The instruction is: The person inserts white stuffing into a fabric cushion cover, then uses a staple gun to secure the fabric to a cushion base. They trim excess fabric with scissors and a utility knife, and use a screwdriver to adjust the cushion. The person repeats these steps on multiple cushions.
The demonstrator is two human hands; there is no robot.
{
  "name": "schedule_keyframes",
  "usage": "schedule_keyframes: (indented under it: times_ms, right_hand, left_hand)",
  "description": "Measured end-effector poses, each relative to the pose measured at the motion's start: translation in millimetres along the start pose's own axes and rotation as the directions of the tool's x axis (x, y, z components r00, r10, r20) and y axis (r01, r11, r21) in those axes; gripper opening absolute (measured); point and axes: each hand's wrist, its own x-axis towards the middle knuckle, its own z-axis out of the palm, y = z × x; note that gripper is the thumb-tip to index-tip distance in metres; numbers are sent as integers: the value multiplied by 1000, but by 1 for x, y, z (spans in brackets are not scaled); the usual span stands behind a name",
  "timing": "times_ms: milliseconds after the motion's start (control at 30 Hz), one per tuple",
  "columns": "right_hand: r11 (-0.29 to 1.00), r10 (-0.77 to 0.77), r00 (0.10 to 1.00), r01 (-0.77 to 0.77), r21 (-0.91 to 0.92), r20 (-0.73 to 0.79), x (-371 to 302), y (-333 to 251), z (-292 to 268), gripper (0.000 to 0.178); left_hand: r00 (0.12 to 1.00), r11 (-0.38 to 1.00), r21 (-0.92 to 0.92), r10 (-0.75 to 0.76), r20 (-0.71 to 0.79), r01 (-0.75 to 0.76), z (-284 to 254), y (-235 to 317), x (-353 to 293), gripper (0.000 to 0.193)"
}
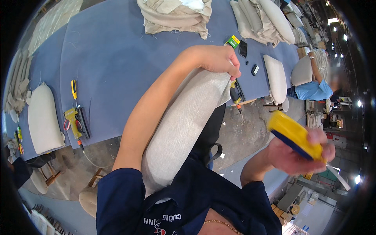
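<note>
A long padded chair panel in beige fabric (182,121) leans against my body, slanting away over the table edge. My left forearm lies along it, and my left hand (221,62) is closed at its far end, pinching the fabric edge. Raised off to the right, my right hand (301,152) grips a tool with a yellow and dark-blue handle (291,133). A thin pale shaft sticks out below that hand; motion blurs the tool, so its exact kind is unclear. Beside the panel's far end lies a yellow and black staple gun (236,94), partly hidden.
The blue-grey table (105,58) bears another staple gun (74,121), a yellow-handled tool (74,89), a padded panel (43,117), fabric piles (176,17), a phone (243,49) and a small green-yellow box (233,42). Another person in blue (313,90) handles a panel at right.
</note>
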Motion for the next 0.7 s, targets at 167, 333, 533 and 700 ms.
schedule_keyframes:
  times_ms: [167,333,533,700]
  right_hand:
    - [883,395,892,-302,-360,219,-47,11,11,34]
    - [991,77,991,-87,98,109,6,-7,15,28]
    - [987,95,956,-54,-150,278,-16,12,25,34]
    - [949,-34,998,50,312,-57,-18,-10,9,45]
  left_hand:
    - [989,989,18,148,-10,-148,5,-16,11,29]
    - [998,998,-8,56,-17,-56,4,-9,2,29]
    - [999,999,33,30,14,-30,1,-11,4,31]
    - [999,999,7,40,4,-41,2,-7,1,31]
